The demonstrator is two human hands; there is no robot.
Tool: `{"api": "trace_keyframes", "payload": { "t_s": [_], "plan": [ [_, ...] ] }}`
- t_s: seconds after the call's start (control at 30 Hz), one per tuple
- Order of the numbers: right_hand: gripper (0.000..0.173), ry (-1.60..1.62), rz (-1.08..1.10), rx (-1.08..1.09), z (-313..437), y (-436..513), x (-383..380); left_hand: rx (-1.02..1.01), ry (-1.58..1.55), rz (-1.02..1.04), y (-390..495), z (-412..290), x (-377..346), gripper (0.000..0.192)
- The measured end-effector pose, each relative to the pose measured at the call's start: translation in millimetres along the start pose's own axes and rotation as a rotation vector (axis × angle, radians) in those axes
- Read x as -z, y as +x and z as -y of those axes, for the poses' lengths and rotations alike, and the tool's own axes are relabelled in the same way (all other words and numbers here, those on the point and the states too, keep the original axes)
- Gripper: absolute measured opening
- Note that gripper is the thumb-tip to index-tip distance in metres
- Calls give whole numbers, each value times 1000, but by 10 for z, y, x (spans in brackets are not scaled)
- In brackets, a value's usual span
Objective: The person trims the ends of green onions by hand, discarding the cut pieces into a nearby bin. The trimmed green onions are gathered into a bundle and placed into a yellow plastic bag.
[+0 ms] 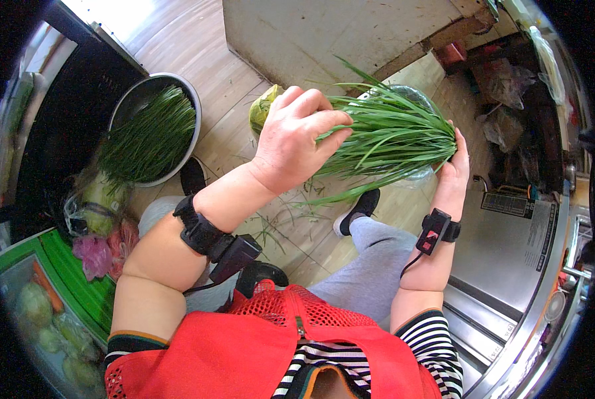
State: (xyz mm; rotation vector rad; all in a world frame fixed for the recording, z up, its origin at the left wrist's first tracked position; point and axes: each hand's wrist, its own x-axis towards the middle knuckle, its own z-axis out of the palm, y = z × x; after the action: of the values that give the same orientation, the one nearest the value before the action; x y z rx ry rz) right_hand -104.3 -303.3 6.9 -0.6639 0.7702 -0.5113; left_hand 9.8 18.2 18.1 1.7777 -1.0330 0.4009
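A bunch of garlic chives (392, 134) stretches sideways before me, its long green blades fanning out to the left. My right hand (454, 159) grips the gathered base of this bunch. At the loose blade ends, my left hand (300, 132) pinches a few leaves between thumb and fingers; the exact hold is partly hidden by the fingers. Beneath the bunch sits clear plastic wrapping (414, 174), mostly covered by the blades. Behind my left hand is a yellow-green plastic bag (265, 109), partly hidden.
A metal basin (198, 119) at the left holds more chives. Below it, plastic-bagged produce (100, 199) rests beside a green-edged case (68, 264) with vegetables inside. Leaf scraps (272, 229) litter the floor. A stainless steel appliance (497, 249) stands at my right, a pale panel (327, 40) ahead.
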Motion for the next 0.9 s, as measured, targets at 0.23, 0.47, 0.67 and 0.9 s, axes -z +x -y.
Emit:
{"api": "trace_keyframes", "payload": {
  "t_s": [0.23, 0.47, 0.67, 0.9],
  "plan": [
    [26, -59, 19, 10, -209, -3, -150, 39, 54, 23, -15, 41, -119, 11],
    [25, -66, -20, 18, -257, -44, -250, 85, 1, 8, -14, 41, -110, 7],
    [26, -35, 9, 3, -208, -31, -206, 489, -315, -133, -7, 120, -70, 7],
    [26, -25, 125, -39, -93, -18, -73, 558, -117, -64, 47, 360, 74, 12]
  ]
}}
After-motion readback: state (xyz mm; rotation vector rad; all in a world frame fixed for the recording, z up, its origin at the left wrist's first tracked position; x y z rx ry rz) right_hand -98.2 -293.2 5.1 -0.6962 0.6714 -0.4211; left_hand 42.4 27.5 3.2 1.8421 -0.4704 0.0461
